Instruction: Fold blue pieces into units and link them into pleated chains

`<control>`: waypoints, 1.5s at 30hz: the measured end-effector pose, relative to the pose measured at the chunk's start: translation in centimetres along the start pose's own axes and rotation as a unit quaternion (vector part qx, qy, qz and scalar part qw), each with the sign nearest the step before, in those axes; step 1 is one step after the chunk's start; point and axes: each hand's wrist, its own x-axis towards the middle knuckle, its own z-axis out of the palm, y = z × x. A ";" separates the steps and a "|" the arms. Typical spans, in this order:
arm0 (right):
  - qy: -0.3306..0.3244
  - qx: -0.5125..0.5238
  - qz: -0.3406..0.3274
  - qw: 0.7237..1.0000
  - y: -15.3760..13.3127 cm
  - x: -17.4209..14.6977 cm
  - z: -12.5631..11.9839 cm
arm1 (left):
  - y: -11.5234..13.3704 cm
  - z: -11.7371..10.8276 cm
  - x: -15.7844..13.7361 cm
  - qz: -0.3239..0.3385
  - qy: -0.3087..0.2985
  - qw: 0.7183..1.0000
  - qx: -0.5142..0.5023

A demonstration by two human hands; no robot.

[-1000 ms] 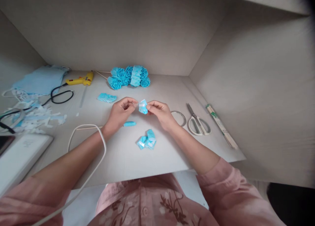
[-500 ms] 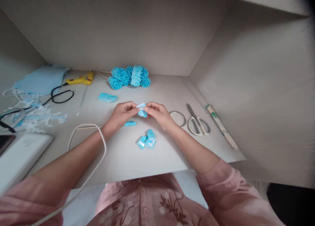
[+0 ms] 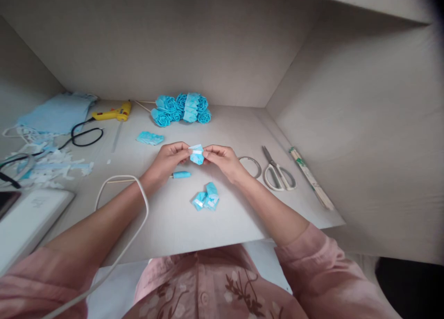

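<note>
The left hand (image 3: 172,158) and right hand (image 3: 222,160) pinch opposite edges of a small, folded, white-striped light-blue fabric-like piece (image 3: 197,157), in front of the bunch of bright-blue ruffled roses (image 3: 177,115). A yellow plastic glue gun (image 3: 113,113) lies left of the roses; white-handled metal scissors (image 3: 273,165) lie farther forward, to the roses' right.

A pale grey tabletop (image 3: 173,226) carries blue fabric roses (image 3: 166,117) and a yellow glue gun (image 3: 113,113) at the far side, folded blue pieces (image 3: 210,199) near centre, and scissors (image 3: 272,163) and bundled sticks (image 3: 311,178) at right.
</note>
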 end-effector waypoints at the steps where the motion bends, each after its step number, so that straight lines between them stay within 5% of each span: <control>1: 0.001 0.003 0.000 1.000 -0.1 0.0 0.0 | 0.0 0.0 0.0 0.001 0.002 1.000 0.001; 10: 0.016 -0.014 -0.021 1.000 0.2 0.1 0.0 | -0.2 0.1 0.1 -0.006 0.010 1.000 -0.010; 13: 0.042 -0.032 -0.035 0.998 0.3 0.1 -0.1 | -0.2 0.0 0.1 0.013 0.056 0.998 -0.017; 17: 0.064 -0.068 -0.047 0.995 0.5 0.1 0.0 | 0.3 0.2 -0.3 0.106 0.114 0.980 0.123; 23: 0.070 -0.118 -0.078 0.987 0.2 -0.1 0.4 | 0.5 0.7 -0.9 0.217 0.071 0.922 0.313; 45: 0.092 -0.236 -0.160 0.954 0.0 -0.8 1.0 | -0.5 0.6 -0.6 0.213 0.069 0.920 0.321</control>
